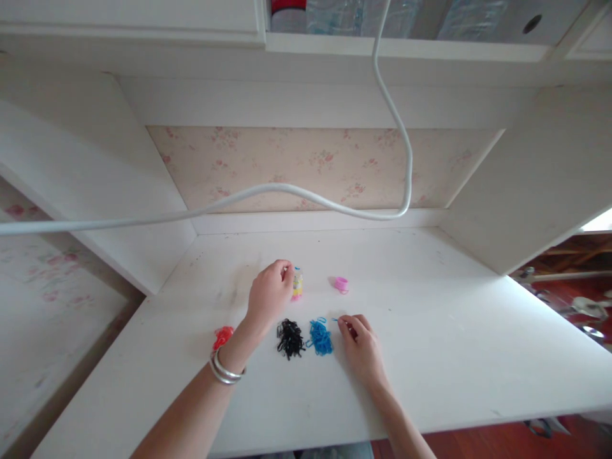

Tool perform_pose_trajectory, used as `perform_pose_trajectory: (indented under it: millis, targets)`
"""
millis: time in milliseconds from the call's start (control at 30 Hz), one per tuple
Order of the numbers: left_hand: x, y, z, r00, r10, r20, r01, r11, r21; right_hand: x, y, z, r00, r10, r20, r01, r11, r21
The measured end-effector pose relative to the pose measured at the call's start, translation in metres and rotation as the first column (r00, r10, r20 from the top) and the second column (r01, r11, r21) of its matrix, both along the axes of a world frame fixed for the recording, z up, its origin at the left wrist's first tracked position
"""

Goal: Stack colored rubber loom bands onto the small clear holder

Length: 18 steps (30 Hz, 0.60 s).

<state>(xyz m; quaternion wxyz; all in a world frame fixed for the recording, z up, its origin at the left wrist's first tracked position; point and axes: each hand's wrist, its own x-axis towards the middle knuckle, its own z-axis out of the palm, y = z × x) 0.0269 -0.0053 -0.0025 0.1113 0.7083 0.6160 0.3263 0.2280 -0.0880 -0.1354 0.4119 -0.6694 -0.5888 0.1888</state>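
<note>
My left hand (271, 290) is closed in a pinch beside the top of a small clear jar (297, 285) with yellow and pink contents. A bit of blue shows at the jar's mouth; what the left fingers hold, if anything, is hidden. Between the thumb and forefinger of my right hand (361, 344) is a blue rubber band (335, 319). Just left of that hand lies a pile of blue rubber bands (320, 338), with a pile of black rubber bands (290, 339) beside it. Red rubber bands (222, 336) lie partly behind my left forearm.
A pink ring-shaped cap (341, 284) sits on the white tabletop (430, 344), right of the jar. A thick white cable (287, 188) crosses the view above the table. Side panels and an overhead cabinet (129, 25) enclose the space.
</note>
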Motion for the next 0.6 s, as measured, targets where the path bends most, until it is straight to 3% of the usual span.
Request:
perform_pose_trajectory:
  millis: [133,333,600]
  targets:
    - [-0.001,0.003,-0.001,0.994,0.032,-0.101,-0.037,0.998,-0.056,-0.001,0.0,0.001,1.0,-0.02,-0.016,0.02,1.0,-0.002]
    - [-0.002,0.007,-0.003,0.989,-0.022,-0.145,0.009,0.996,-0.087,-0.001,0.0,0.001,0.999,-0.043,-0.024,0.042,0.998,-0.035]
    - [-0.016,-0.001,-0.012,0.993,-0.035,0.113,0.036,0.999,-0.006,-0.002,0.002,0.004,0.999,-0.049,-0.018,0.047,0.997,-0.058]
